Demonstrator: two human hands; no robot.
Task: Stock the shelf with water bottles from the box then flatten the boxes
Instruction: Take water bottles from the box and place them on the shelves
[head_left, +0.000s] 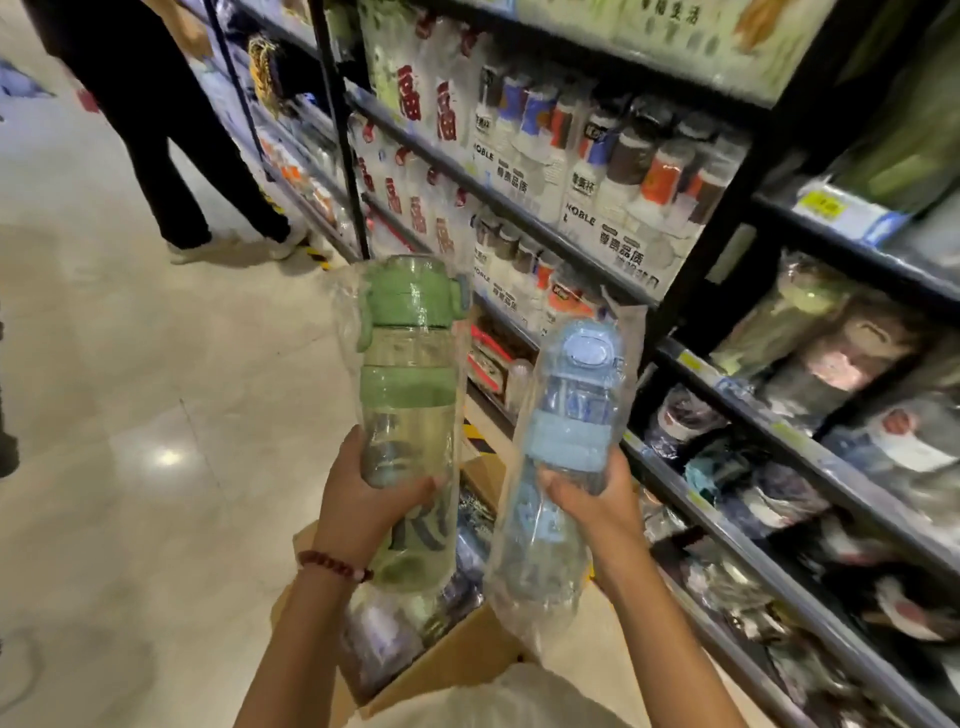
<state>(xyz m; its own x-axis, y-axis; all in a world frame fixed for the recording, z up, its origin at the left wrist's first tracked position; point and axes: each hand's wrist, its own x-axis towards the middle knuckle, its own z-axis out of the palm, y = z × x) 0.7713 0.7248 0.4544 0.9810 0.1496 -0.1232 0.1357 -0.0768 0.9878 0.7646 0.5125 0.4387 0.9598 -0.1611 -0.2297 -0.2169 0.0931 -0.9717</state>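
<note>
left hand: gripping the green water bottle, bagged, above the cardboard box
right hand: wrapping around the blue water bottle, sitting just short of the shelf edge
floor: lying wide open leftward

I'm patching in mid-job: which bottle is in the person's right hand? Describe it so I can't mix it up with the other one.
Start at the open cardboard box on the floor beside the dark shelf. Above it two raised hands each hold a plastic-wrapped bottle. The right hand, nearer the shelf, grips the blue bottle, with a pale blue lid and band; the left hand grips the green bottle.
</note>
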